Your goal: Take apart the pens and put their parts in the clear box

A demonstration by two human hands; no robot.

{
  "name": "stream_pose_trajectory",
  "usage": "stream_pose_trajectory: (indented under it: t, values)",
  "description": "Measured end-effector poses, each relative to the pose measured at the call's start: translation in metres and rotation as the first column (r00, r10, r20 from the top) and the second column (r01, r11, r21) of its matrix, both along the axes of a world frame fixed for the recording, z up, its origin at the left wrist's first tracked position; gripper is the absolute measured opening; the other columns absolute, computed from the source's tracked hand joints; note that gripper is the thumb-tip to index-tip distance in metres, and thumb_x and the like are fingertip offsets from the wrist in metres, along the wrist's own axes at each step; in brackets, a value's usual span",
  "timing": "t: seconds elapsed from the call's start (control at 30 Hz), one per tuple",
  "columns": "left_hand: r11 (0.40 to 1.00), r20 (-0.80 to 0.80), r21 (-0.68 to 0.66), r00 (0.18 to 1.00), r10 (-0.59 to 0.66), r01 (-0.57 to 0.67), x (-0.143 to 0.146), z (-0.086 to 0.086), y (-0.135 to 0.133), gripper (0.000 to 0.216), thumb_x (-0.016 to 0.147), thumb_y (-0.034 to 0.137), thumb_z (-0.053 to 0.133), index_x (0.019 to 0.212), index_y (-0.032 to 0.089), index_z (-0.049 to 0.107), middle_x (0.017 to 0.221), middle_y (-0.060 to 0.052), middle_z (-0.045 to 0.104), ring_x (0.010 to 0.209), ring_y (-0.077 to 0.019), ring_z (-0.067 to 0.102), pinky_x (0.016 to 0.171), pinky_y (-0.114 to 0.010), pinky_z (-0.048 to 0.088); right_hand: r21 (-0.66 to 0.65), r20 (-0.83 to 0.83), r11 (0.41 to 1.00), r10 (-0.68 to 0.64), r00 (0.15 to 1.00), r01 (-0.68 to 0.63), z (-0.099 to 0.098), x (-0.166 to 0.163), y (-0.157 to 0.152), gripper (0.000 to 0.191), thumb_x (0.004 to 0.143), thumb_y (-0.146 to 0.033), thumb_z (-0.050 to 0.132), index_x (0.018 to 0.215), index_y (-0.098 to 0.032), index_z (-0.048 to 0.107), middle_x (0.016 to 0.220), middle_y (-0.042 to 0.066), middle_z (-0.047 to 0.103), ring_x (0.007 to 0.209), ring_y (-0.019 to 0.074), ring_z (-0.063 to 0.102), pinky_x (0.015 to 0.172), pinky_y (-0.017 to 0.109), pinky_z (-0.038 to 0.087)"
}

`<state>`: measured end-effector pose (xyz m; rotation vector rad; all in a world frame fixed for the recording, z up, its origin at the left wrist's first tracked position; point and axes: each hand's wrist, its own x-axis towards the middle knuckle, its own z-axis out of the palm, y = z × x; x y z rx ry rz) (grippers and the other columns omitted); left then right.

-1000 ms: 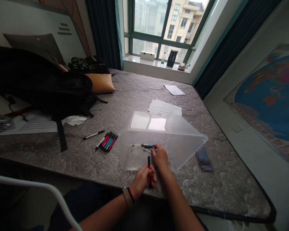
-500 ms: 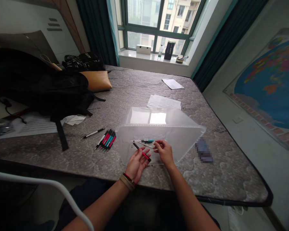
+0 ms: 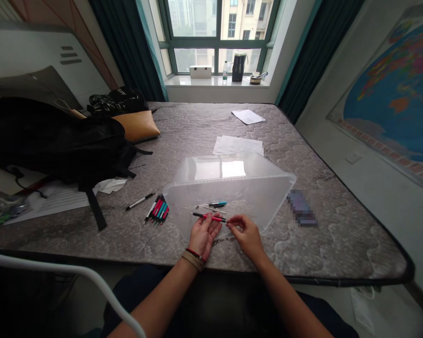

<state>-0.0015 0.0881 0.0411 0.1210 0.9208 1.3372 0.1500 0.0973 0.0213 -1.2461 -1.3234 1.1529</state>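
My left hand (image 3: 205, 234), palm up, holds a red and black pen (image 3: 211, 218) between thumb and fingers. The pen lies nearly level, its thin tip to the left. My right hand (image 3: 246, 234) has thumb and forefinger pinched at the pen's right end; any smaller part between them is hidden. Just beyond the hands stands a clear plastic box (image 3: 254, 190), tipped with its opening towards me. Inside it lie a teal and black pen piece (image 3: 218, 204) and thin pale rods (image 3: 214, 209).
Left of the box lies a bundle of red, teal and black pens (image 3: 157, 210), with a single white and black pen (image 3: 140, 201) beside it. A black backpack (image 3: 56, 141) covers the far left. Paper sheets (image 3: 238, 145) lie behind the box; a blurred object (image 3: 302, 208) lies right.
The pen in my left hand has turned from slanted to nearly level. My right hand has come down to its right end. The view has shifted slightly.
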Motion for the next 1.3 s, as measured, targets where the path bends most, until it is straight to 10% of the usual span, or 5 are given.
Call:
stream_pose_trajectory:
  t: [0.7, 1.3]
  values:
    - [1.0, -0.091, -0.006, 0.996, -0.009, 0.009, 0.002, -0.008, -0.001, 0.021, 0.083, 0.021, 0.07, 0.098, 0.017, 0.056, 0.111, -0.014, 0.071, 0.103, -0.0225, 0.069, 0.093, -0.037, 0.053, 0.199, 0.266, 0.978, 0.008, 0.964, -0.063, 0.005, 0.004, -0.005, 0.014, 0.087, -0.03, 0.059, 0.094, -0.023, 0.069, 0.092, 0.007, 0.07, 0.087, 0.024, 0.066, 0.086, 0.041, 0.054]
    - [0.985, -0.103, 0.077, 0.984, -0.144, 0.152, 0.009, 0.001, -0.006, 0.026, 0.08, 0.025, 0.074, 0.101, 0.018, 0.061, 0.129, -0.012, 0.063, 0.106, -0.0233, 0.067, 0.096, -0.04, 0.052, -0.096, 0.092, 0.995, -0.023, 0.995, 0.031, -0.013, -0.008, 0.001, 0.049, 0.094, -0.058, 0.037, 0.064, -0.023, 0.052, 0.047, -0.002, 0.055, 0.043, 0.0156, 0.055, 0.047, 0.026, 0.042]
